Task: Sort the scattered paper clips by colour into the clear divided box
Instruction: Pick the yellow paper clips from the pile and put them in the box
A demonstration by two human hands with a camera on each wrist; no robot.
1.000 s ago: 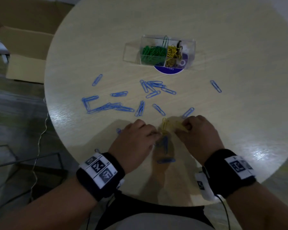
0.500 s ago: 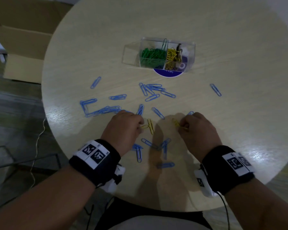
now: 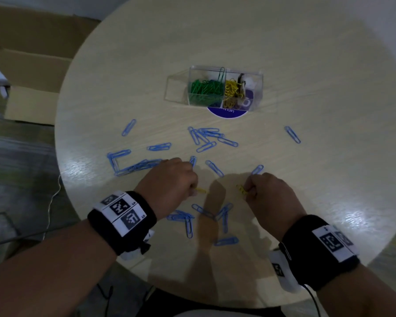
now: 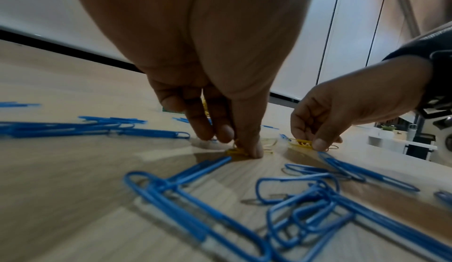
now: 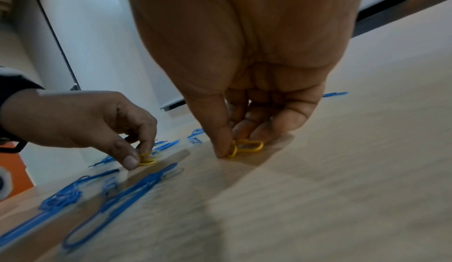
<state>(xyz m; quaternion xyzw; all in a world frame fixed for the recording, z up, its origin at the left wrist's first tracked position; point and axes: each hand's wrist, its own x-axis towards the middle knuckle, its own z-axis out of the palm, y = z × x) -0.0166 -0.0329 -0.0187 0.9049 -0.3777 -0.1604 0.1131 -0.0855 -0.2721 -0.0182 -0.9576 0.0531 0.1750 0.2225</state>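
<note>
My left hand pinches yellow paper clips against the round table, thumb and fingertips curled down on them. My right hand pinches other yellow clips a little to the right. Several blue clips lie scattered across the table ahead of and below both hands. The clear divided box stands at the far middle, with green clips in one compartment and yellow ones in the compartment to its right.
The round light wooden table ends close below my wrists. A cardboard box stands on the floor to the left. A purple round sticker lies under the clear box. A lone blue clip lies far right.
Both hands have drawn apart from the middle, each taking yellow clips with it. The blue clips that lay under my hands now show between the wrists.
</note>
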